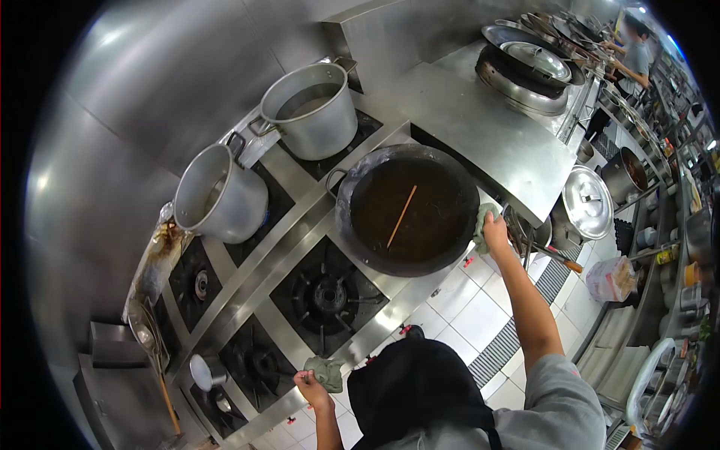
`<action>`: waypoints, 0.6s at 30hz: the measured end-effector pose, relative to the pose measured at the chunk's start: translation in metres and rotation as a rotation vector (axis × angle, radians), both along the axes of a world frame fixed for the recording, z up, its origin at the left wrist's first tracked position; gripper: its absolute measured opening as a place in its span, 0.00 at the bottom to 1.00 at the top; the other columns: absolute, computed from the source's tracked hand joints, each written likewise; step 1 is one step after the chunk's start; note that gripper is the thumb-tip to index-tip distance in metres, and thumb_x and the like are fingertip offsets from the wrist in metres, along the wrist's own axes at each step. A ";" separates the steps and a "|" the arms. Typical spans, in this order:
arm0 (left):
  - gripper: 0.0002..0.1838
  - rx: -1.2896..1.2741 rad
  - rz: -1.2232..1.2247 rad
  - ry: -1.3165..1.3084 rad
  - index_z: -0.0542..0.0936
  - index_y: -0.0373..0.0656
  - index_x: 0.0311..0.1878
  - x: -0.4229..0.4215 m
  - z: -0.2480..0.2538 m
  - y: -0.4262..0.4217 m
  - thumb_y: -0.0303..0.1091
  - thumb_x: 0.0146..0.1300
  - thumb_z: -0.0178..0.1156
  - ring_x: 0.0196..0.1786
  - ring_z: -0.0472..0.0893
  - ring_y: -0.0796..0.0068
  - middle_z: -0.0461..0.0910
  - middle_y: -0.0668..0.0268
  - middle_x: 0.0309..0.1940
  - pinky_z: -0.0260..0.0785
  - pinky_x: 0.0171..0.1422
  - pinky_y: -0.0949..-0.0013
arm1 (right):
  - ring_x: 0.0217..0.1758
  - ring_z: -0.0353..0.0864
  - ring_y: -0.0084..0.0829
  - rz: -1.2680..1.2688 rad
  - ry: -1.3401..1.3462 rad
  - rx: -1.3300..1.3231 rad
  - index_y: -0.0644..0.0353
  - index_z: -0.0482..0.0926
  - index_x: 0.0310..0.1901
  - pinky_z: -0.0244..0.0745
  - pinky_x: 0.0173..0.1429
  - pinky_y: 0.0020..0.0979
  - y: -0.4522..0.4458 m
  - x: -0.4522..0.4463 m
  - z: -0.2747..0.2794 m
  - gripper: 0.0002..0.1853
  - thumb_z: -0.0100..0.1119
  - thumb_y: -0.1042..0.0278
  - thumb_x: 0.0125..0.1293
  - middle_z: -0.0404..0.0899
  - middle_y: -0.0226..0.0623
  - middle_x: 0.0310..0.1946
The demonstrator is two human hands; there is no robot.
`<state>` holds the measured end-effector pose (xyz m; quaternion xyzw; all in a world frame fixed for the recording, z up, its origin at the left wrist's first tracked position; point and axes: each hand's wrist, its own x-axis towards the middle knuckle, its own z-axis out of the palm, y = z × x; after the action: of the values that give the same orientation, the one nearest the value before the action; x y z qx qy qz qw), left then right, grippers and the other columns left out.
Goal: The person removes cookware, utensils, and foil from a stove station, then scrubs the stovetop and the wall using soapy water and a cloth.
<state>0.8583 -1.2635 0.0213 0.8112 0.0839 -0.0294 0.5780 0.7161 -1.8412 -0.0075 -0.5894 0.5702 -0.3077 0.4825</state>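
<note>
My right hand (495,232) is closed around a folded green cloth (484,217), pressed at the right rim of a large dark wok (469,247), where the handle is hidden. Dark liquid (442,214) fills much of the wok, and a long thin wooden stick (402,216) lies across it. A bare loop handle (335,182) shows on the wok's left side. Lower down, my left hand (313,391) grips a second green cloth (326,373) near the stove's front edge, apart from the wok. The nearest burner (328,296) has nothing on it.
Two tall metal pots (315,120) (225,195) stand on the back burners. A small pot (206,371) and a wooden-handled strainer (154,341) are at the left. Stacked woks (525,67) occupy the far counter. Another person (632,60) stands at the far right.
</note>
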 end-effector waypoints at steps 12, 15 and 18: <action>0.07 0.079 0.272 -0.134 0.68 0.42 0.41 -0.109 -0.030 0.140 0.26 0.64 0.57 0.42 0.68 0.72 0.68 0.66 0.37 0.64 0.52 0.68 | 0.59 0.76 0.45 -0.005 -0.022 0.081 0.74 0.67 0.62 0.71 0.61 0.37 0.002 -0.017 0.016 0.33 0.55 0.50 0.68 0.76 0.56 0.55; 0.07 0.348 0.282 -0.062 0.68 0.41 0.42 -0.183 -0.098 0.210 0.26 0.64 0.56 0.41 0.70 0.70 0.69 0.65 0.36 0.66 0.50 0.67 | 0.52 0.78 0.40 -0.015 -0.007 0.031 0.71 0.70 0.59 0.72 0.55 0.37 0.026 -0.031 0.040 0.29 0.55 0.52 0.68 0.77 0.51 0.51; 0.11 -0.560 0.586 0.260 0.68 0.40 0.40 -0.286 -0.143 0.265 0.19 0.57 0.58 0.39 0.73 0.67 0.72 0.62 0.33 0.70 0.47 0.65 | 0.42 0.81 0.35 -0.127 -0.121 -0.030 0.68 0.73 0.54 0.75 0.47 0.38 0.017 -0.056 -0.033 0.24 0.54 0.53 0.70 0.80 0.45 0.44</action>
<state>0.5726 -0.9987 -0.1218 0.5545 0.3719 0.0122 0.7444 0.6601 -1.8240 -0.0409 -0.5395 0.5714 -0.3813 0.4869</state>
